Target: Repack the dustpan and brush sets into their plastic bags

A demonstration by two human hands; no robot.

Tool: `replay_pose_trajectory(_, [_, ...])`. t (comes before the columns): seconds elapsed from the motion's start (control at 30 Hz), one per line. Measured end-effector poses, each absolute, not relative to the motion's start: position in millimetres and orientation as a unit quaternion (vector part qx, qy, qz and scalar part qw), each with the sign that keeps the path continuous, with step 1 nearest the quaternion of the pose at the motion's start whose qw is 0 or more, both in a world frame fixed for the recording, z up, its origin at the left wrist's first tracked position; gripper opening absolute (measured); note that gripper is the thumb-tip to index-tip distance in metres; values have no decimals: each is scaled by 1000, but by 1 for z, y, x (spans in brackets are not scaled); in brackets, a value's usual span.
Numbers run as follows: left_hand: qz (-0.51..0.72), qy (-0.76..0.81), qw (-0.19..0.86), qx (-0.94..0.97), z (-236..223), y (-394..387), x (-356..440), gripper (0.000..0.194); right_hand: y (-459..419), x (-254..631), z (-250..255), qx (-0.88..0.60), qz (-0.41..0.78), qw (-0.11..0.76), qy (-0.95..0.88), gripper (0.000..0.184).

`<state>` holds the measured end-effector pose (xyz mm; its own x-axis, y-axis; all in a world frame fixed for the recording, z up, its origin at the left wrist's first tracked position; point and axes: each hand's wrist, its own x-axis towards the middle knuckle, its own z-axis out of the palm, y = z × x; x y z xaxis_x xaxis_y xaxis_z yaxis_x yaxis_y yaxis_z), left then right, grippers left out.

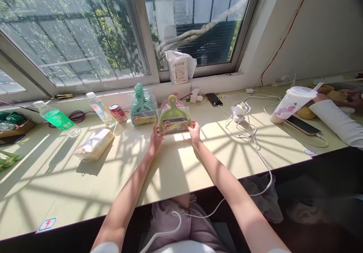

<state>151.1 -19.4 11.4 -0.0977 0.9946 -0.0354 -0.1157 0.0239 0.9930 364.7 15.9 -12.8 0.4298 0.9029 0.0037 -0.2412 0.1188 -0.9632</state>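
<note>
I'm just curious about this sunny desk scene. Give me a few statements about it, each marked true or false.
1. The left hand and right hand hold the yellow-green dustpan from opposite sides. True.
2. The drink can stands to the right of the teal dustpans. False: it stands to their left.
3. The lidded cup has a straw in it. True.
4. The white packet is on the windowsill. False: it lies on the table.
5. The green bottle is farther left than the drink can. True.
</note>
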Motion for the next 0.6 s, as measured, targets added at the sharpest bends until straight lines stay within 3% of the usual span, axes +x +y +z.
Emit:
replay_pose_trajectory(0.1, [564,551,400,467,14,-11,143,73,14,365,-15,-505,415,656,-378,35])
replay_pose_trajectory(0.27, [454,637,303,545,21,-1,110,14,9,355,-21,-543,315,596,-501,44])
replay_pose_trajectory(0.47, [422,640,245,593,7,8,43,9,29,302,-27,-549,283,503,-604,33])
replay_pose_trajectory(0.6, [433,679,170,567,-6,28,6,21,60,248,-19,-574,217,439,-657,17])
